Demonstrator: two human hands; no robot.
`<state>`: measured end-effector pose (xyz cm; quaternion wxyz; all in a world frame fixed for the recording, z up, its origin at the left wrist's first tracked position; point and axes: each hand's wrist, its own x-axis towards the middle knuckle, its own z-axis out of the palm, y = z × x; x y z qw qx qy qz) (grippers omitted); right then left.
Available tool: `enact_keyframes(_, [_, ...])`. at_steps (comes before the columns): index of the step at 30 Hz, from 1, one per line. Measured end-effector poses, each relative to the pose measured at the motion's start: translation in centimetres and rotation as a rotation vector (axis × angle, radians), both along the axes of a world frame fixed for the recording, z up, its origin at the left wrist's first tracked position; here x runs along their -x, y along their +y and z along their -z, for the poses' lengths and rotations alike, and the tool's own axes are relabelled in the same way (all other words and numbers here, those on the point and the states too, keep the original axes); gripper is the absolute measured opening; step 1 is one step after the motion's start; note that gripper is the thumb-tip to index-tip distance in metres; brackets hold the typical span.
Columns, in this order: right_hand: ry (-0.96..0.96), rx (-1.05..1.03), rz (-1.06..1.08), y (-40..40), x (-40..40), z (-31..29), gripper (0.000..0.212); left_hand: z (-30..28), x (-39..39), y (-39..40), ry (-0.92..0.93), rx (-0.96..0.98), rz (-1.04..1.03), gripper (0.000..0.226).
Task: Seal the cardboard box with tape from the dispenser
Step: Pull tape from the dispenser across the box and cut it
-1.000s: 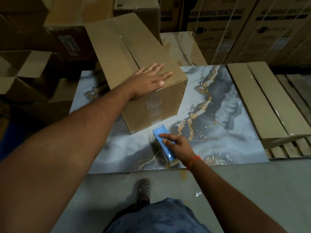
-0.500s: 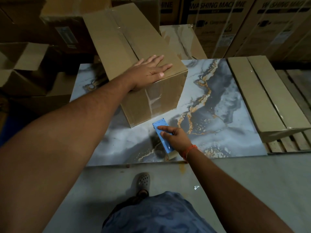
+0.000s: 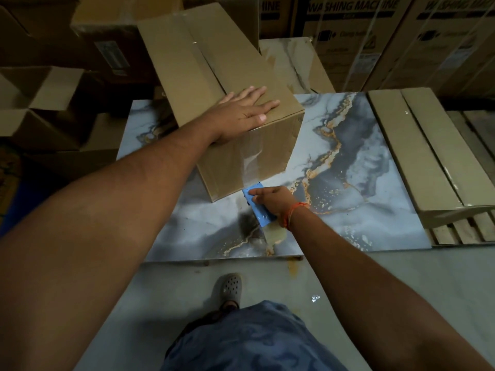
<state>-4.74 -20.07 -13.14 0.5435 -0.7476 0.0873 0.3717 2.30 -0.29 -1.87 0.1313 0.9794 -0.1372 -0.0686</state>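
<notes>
A long brown cardboard box (image 3: pixel 203 65) lies on a marble-patterned slab (image 3: pixel 361 162), with clear tape along its top seam and down its near end face. My left hand (image 3: pixel 245 113) rests flat and spread on the box's top near that end. My right hand (image 3: pixel 273 203) grips the blue tape dispenser (image 3: pixel 258 210), which sits on the slab just below the box's near end face. A shiny strip of tape runs from the box's end face down toward the dispenser's front.
Two flat cardboard packs (image 3: pixel 426 148) lie on a wooden pallet (image 3: pixel 466 231) to the right. Open boxes (image 3: pixel 40 103) crowd the left, washing machine cartons (image 3: pixel 375 36) stand behind. My shoe (image 3: pixel 229 287) is on the grey floor before the slab's front edge.
My right hand has closed further over the dispenser and shifted it slightly toward the box's end face. My left hand stays flat on the box.
</notes>
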Motion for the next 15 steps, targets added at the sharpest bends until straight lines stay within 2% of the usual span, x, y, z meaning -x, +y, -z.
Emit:
enact_keyframes(7, [0.001,-0.049,0.034,-1.3,0.9,1.1,0.025,0.0,0.1,0.0,0.013,0.001,0.009,0.053])
enact_keyframes(9, [0.059,-0.021,0.026,-1.5,0.2,1.3,0.027,-0.1,0.1,-0.1,0.012,0.006,0.007,0.052])
enact_keyframes(11, [0.134,0.084,-0.03,-2.3,0.0,1.6,0.039,-0.2,0.0,-0.1,0.011,-0.002,0.003,0.052])
enact_keyframes(13, [0.073,0.201,-0.083,-3.6,1.2,2.7,0.037,0.0,0.0,-0.1,0.017,0.0,0.006,0.052])
enact_keyframes(15, [-0.08,0.197,-0.078,-4.5,2.5,3.4,0.028,0.1,-0.1,0.0,0.012,-0.004,0.007,0.052])
